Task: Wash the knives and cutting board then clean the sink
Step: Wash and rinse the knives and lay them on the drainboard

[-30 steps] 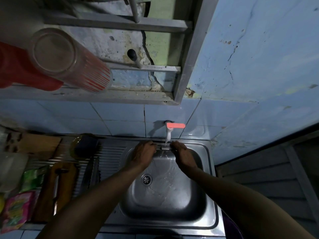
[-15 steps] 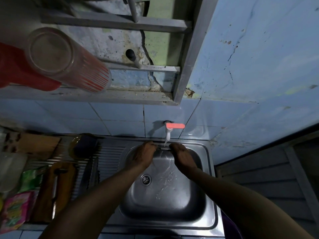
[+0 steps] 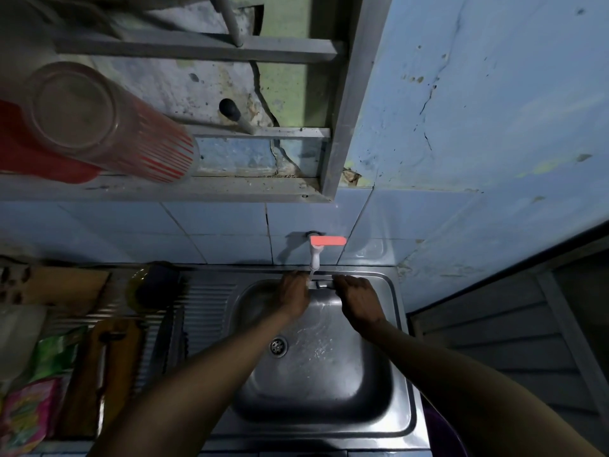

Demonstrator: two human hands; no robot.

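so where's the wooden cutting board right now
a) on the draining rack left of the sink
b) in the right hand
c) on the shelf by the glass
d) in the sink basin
a: the wooden cutting board lies on the draining rack left of the sink, and neither hand holds it.

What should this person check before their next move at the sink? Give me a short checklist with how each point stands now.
1. Water running from the white tap with the orange handle: ok, a thin stream falls.
2. Left hand and right hand under the tap: ok, both at the back of the steel sink.
3. What the hands hold: cannot tell.
4. Round metal drain uncovered: ok.
5. Wooden cutting board out of the basin: ok, it lies on the ribbed drainboard to the left.
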